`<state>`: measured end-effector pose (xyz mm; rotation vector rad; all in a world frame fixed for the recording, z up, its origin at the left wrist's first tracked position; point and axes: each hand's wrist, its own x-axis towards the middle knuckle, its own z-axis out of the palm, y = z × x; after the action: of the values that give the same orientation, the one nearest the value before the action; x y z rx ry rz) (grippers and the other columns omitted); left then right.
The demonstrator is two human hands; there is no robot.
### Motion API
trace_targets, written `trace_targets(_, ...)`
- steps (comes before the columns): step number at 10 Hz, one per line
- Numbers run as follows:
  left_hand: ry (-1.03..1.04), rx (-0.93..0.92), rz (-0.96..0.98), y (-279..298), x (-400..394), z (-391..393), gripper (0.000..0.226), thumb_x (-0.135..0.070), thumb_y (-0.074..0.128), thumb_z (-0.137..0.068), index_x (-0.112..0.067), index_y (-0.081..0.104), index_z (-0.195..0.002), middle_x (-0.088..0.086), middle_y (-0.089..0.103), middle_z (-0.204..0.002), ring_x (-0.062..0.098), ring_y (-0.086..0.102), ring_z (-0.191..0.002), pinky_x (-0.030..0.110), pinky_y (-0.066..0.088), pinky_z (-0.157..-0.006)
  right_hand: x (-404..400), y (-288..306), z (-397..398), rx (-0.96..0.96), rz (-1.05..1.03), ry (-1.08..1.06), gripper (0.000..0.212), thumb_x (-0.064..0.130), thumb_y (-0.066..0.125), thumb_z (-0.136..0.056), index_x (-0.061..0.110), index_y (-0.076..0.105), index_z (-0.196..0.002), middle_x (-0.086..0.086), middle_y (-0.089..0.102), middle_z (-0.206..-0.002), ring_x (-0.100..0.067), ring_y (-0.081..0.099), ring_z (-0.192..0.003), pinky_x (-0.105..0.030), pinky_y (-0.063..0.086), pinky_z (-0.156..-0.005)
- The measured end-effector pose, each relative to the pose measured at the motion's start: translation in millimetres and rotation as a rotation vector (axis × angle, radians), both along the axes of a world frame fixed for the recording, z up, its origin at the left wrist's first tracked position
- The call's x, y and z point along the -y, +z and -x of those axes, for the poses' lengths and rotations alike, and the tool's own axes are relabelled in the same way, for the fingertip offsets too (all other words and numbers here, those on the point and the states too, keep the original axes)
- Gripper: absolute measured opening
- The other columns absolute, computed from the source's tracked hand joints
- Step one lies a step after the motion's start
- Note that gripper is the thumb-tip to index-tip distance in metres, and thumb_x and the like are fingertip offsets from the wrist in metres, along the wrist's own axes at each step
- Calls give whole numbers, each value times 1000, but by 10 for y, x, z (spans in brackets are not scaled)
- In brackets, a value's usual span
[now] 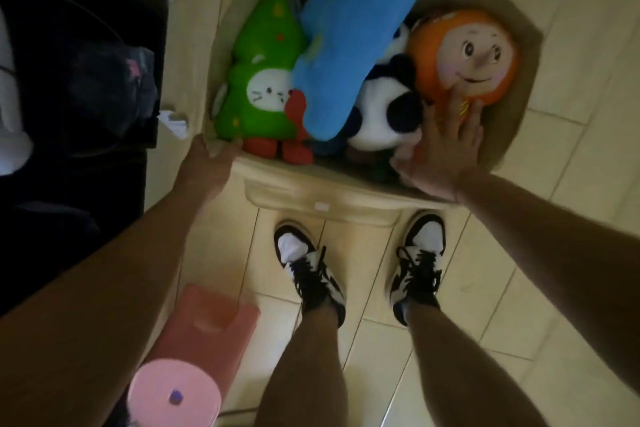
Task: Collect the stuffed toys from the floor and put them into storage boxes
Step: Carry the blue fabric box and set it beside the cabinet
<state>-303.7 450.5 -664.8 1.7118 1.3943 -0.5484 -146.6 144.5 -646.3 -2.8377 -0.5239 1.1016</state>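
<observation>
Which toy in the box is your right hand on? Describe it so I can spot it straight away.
Find the beige storage box on the tiled floor ahead of the person's shoes. At its right end the right hand presses on a round orange doll head beside the panda. It alone has a smiling peach face.

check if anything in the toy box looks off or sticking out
The blue plush lies slanted on top of the pile in the storage box, above the panda. Nothing looks spilled or damaged.

One storage box (332,199) holds four stuffed toys: one green (258,80), one blue (349,45), one panda (384,107), one orange-haired doll (467,55). Two shoes: (308,274), (417,263).
</observation>
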Motion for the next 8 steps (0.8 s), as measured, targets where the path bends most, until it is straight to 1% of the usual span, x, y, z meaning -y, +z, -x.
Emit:
trace_targets(1, -206, -289, -8, 118, 57, 55, 46, -30, 44, -101, 3, 47, -134, 25, 54, -130, 41, 52, -119, 40, 44, -98, 316, 632, 159, 261, -413, -177, 36, 29, 52, -86, 10, 59, -115, -17, 60, -116, -35, 52, -112, -37, 41, -95)
trace_targets(2, -441, -411, -20, 145, 300, 180, 50, -21, 55, -97, 5, 39, -136, 26, 54, -129, 39, 54, -117, 37, 46, -95, 442, 967, 543, -169, -236, -602, 47, 58, 42, -88, 15, 62, -87, -10, 69, -80, -25, 63, -69, -27, 42, -60)
trace_targets(3, 246, -134, 71, 126, 517, 144, 46, -29, 43, -102, 2, 40, -135, 13, 57, -122, 18, 67, -102, 36, 56, -89, 390, 694, 368, -740, -33, -1031, 78, 77, 35, -82, 17, 44, -131, -15, 59, -130, -32, 62, -108, -38, 52, -72)
trace_targets(4, 190, -92, 53, -75, 556, 200, 39, -29, 31, -105, -10, 50, -134, 6, 58, -121, 8, 68, -95, 26, 57, -84, 183, 486, 131, -744, -276, -1233, 85, 61, 57, -83, 20, 23, -148, -9, 37, -150, -32, 44, -130, -50, 48, -93)
trace_targets(5, -216, 147, 87, -58, 784, 213, 44, -23, 29, -104, -28, 72, -107, 6, 71, -86, 10, 69, -66, 15, 51, -54, 25, 319, -21, -469, -362, -1171, 71, 35, 72, -80, 14, 32, -135, -14, 49, -135, -32, 52, -118, -50, 49, -94)
trace_targets(6, 259, 139, 376, 199, 1490, 98, 25, -12, 39, -103, -7, 60, -114, 5, 64, -90, 11, 67, -70, 19, 54, -58, 0, 299, -379, -84, -536, -994, 93, 28, 75, -67, 23, 21, -143, -10, 52, -134, -31, 53, -121, -49, 47, -100)
trace_targets(7, -51, -83, 685, 571, 2201, -208, 25, -19, 49, -99, -5, 54, -118, 15, 62, -109, 20, 62, -89, 28, 48, -70, 13, 176, -790, -40, -584, -815, 100, 28, 77, -67, 28, 17, -147, -3, 45, -144, -24, 46, -129, -42, 43, -104)
trace_targets(8, -722, 267, 577, 892, 2467, -711, 37, -27, 47, -97, -13, 58, -129, 10, 64, -124, 18, 61, -109, 32, 49, -94, 86, 34, -781, -124, -410, -831, 77, 39, 73, -75, 28, 30, -138, -5, 54, -130, -28, 54, -117, -44, 48, -97)
